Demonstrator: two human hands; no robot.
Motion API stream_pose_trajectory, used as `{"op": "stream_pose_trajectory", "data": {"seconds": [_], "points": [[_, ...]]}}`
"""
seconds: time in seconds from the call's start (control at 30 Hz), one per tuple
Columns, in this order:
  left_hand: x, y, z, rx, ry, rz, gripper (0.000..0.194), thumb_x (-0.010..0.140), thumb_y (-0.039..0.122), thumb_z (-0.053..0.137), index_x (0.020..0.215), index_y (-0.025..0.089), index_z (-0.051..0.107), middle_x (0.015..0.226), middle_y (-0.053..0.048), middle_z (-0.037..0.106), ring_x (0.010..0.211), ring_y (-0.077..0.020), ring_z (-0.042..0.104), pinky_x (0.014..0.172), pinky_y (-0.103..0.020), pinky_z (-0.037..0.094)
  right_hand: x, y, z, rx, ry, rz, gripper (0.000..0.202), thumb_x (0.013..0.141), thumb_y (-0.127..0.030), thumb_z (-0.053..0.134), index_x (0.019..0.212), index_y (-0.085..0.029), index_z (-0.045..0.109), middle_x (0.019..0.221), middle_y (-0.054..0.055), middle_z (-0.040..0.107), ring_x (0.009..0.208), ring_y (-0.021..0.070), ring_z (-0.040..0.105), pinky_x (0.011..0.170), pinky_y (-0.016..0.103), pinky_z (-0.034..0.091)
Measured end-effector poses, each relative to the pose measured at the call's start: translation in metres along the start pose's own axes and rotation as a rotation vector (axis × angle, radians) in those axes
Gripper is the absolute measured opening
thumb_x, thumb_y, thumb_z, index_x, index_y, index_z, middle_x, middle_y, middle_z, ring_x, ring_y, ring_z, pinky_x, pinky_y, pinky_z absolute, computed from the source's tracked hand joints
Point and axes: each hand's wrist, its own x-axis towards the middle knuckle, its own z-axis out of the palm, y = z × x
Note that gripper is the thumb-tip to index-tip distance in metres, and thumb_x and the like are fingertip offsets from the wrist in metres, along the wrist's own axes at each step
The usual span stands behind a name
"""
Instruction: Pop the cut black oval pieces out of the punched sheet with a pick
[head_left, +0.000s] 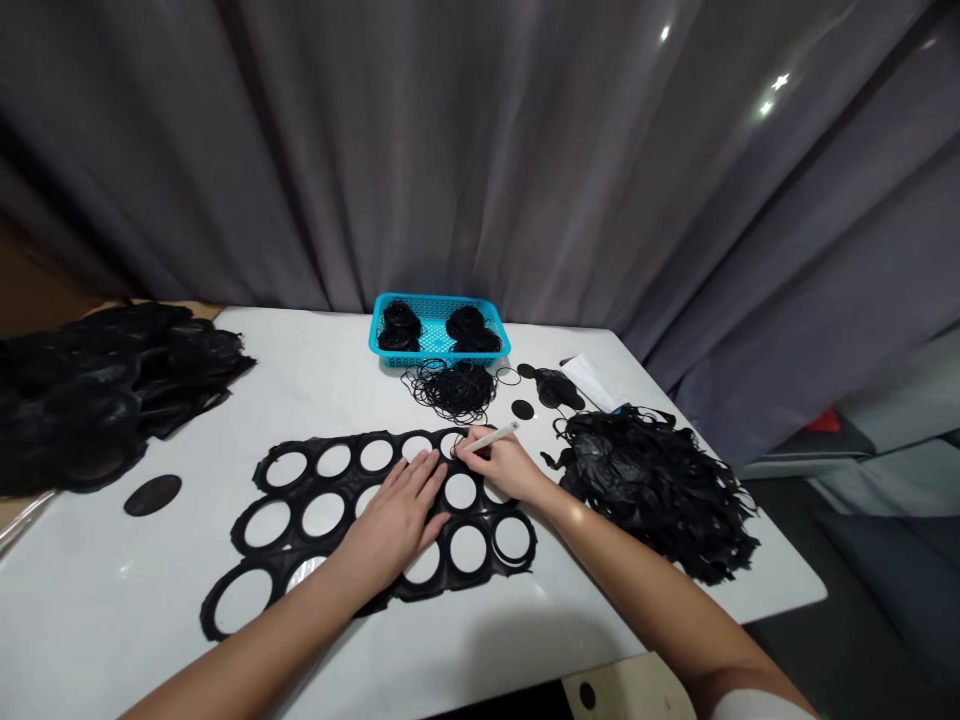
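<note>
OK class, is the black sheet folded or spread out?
Spread: the black sheet lies flat on the white table, its rows of round openings showing.

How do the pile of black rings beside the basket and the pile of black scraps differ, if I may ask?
The ring pile is smaller; the scrap pile spreads wider.
The ring pile shows thin loops; the scrap pile, broad ragged strips.
Both are black and lie on the table.

Grey curtain [450, 150] hangs in folds behind the white tabletop [307, 360]; small bright glints [780, 82] upper right. White paper strip [589, 380] lies toward the far right. Right side: pale grey seat [911, 410], small red item [823, 420], dark cushion [892, 560] lower down. Near edge: cream object [634, 690] with black round spot, identity unclear.
</note>
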Motion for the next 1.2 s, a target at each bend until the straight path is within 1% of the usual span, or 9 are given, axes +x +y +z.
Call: {"op": "stream_pose_trajectory", "data": {"seconds": [0.23,0.47,0.53,0.6,0.67,0.73,0.97,1.1,1.2], "points": [[0.000,0.001,0.003,-0.003,0.012,-0.011,0.052,0.101,0.037,0.049,0.148,0.015,0.043,0.154,-0.017,0.045,0.144,-0.0297,0.040,0.118,-0.051,0.034,-0.002,0.003,-0.002,-0.074,-0.013,-0.041,0.011,0.092,-0.025,0.057,0.083,-0.021,0.062,0.092,0.002,0.070,0.090,0.0187,0.064,0.083,0.031,0.047],[-0.001,0.001,0.005,-0.002,0.018,-0.014,0.052,0.100,0.036,0.050,0.146,0.014,0.044,0.153,-0.017,0.046,0.144,-0.0299,0.041,0.118,-0.050,0.034,-0.011,0.004,0.011,-0.568,-0.073,-0.313,0.011,0.095,-0.016,0.052,0.100,-0.020,0.061,0.101,0.010,0.069,0.096,0.0247,0.057,0.087,0.037,0.040],[-0.001,0.001,0.006,0.009,0.014,-0.016,0.051,0.100,0.036,0.050,0.145,0.013,0.045,0.153,-0.018,0.046,0.143,-0.0303,0.041,0.118,-0.051,0.034,-0.007,0.009,0.002,-0.707,-0.019,-0.265,0.013,0.091,-0.011,0.052,0.097,-0.019,0.060,0.095,0.010,0.068,0.092,0.0255,0.056,0.084,0.037,0.038],[0.000,0.002,0.005,0.019,0.009,-0.017,0.051,0.100,0.036,0.050,0.144,0.011,0.046,0.154,-0.018,0.045,0.143,-0.0307,0.041,0.117,-0.051,0.035,0.001,0.017,-0.017,-0.775,0.147,-0.122,0.014,0.091,-0.009,0.047,0.089,-0.018,0.058,0.083,0.009,0.066,0.082,0.0246,0.055,0.079,0.036,0.037],[0.001,0.003,0.004,0.018,0.000,-0.019,0.050,0.100,0.035,0.049,0.144,0.012,0.047,0.153,-0.018,0.045,0.143,-0.0304,0.041,0.117,-0.051,0.035,0.008,0.023,-0.038,-0.769,0.345,0.007,0.016,0.093,-0.013,0.044,0.086,-0.019,0.057,0.078,0.008,0.063,0.076,0.0235,0.054,0.074,0.034,0.036],[0.001,0.003,0.001,0.014,-0.015,-0.017,0.049,0.100,0.036,0.050,0.145,0.014,0.047,0.153,-0.016,0.047,0.143,-0.0301,0.042,0.117,-0.051,0.035,0.014,0.024,-0.050,-0.694,0.455,0.068,0.015,0.095,-0.018,0.043,0.087,-0.019,0.056,0.077,0.007,0.063,0.071,0.0220,0.054,0.069,0.031,0.035],[-0.022,-0.016,-0.017,0.027,-0.074,-0.061,0.055,0.100,0.042,0.052,0.146,0.014,0.047,0.156,-0.017,0.042,0.145,-0.0335,0.038,0.116,-0.052,0.036,0.031,0.016,-0.043,-0.578,0.434,0.041,0.015,0.093,-0.024,0.044,0.086,-0.020,0.057,0.074,0.005,0.063,0.064,0.0194,0.055,0.063,0.028,0.034],[-0.039,-0.025,-0.022,0.030,-0.107,-0.103,0.058,0.100,0.047,0.051,0.153,0.026,0.039,0.161,-0.008,0.036,0.149,-0.0347,0.029,0.117,-0.056,0.032,0.034,0.030,-0.068,-0.595,0.517,0.194,0.012,0.088,-0.025,0.048,0.077,-0.021,0.052,0.068,0.006,0.062,0.062,0.0204,0.054,0.064,0.030,0.035],[-0.042,-0.025,-0.022,0.030,-0.096,-0.132,0.056,0.100,0.046,0.052,0.152,0.030,0.040,0.161,-0.006,0.036,0.150,-0.0379,0.025,0.116,-0.066,0.026,0.031,0.032,-0.077,-0.528,0.598,0.237,0.016,0.086,-0.030,0.051,0.072,-0.023,0.049,0.067,0.005,0.062,0.063,0.0208,0.054,0.065,0.031,0.037]]}}
